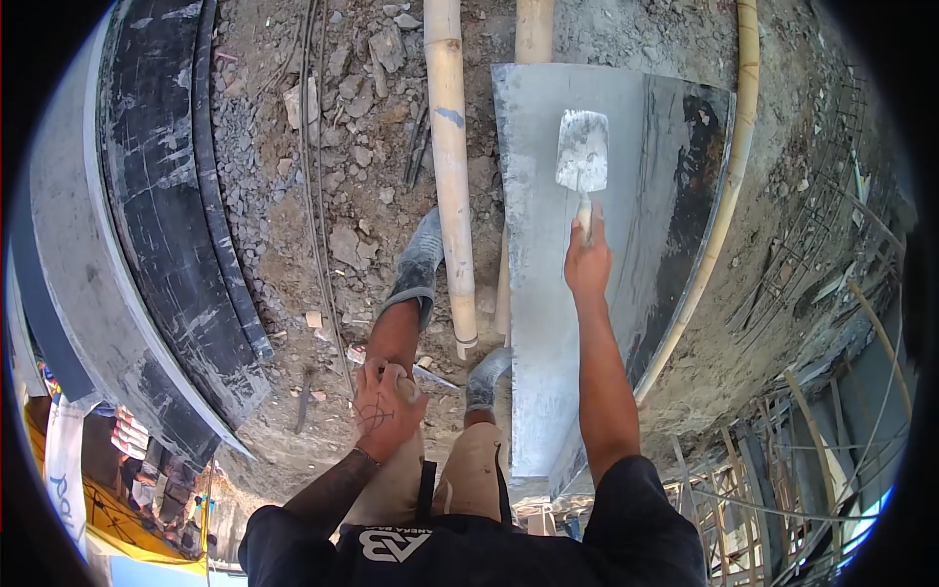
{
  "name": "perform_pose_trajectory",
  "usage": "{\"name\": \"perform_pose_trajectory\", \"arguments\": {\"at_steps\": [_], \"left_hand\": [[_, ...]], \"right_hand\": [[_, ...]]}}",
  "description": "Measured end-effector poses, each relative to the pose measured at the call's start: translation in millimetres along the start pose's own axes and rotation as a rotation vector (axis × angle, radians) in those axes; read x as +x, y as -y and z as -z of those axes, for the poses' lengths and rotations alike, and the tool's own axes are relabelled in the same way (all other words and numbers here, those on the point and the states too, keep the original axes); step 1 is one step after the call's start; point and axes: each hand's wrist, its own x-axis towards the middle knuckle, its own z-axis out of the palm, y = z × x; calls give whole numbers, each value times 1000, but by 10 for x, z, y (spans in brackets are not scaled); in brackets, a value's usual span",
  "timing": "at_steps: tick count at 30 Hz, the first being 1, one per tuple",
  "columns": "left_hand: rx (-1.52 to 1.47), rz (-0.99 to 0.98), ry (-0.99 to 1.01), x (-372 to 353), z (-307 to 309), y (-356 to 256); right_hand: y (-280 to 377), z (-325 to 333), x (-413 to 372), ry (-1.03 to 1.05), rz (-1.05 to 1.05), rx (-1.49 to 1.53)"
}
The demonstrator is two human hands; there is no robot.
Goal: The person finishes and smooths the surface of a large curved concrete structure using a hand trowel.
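Observation:
In my right hand [589, 256] is the handle of a trowel [583, 147], its broad squarish blade smeared whitish. The blade is over a long grey slab [548, 284] with a smooth, damp-looking surface and a dark patchy band [699, 147] along its right side. My left hand [384, 411] rests by my left knee with its fingers curled in. A pale bit shows between those fingers, too hidden to name.
Bamboo poles [448, 147] lie left of the slab, and another bamboo pole [738, 147] runs along its right edge. Rubble [357, 157] covers the ground. A curved dark panel [156, 196] stands at left. Timber props [753, 489] stand at lower right.

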Motion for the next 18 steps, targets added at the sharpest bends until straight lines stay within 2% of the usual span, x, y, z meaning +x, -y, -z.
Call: {"name": "perform_pose_trajectory", "arguments": {"at_steps": [1, 2, 4, 8, 11, 15, 16, 18], "left_hand": [[-5, 0, 1, 1, -9, 3], [-22, 11, 10, -13, -9, 13], [-33, 26, 10, -10, -17, 23], [-27, 49, 0, -89, -96, 63], [-14, 51, -12, -123, -191, 104], [4, 85, -3, -126, -193, 137], [3, 80, -4, -147, -187, 147], [-4, 78, -11, -158, -202, 222]], "right_hand": [[-372, -105, -473, 48, -39, -29], [-786, -243, -921, 31, 26, -38], [-1261, -389, -1549, 266, -164, -265], [-1321, -727, -1448, 262, -145, -294], [-775, -922, -684, 221, -65, -293], [901, -663, 874, 134, -12, -191], [1107, -663, 1255, 109, 72, -193], [1421, -492, 1218, 67, 61, -162]]}}
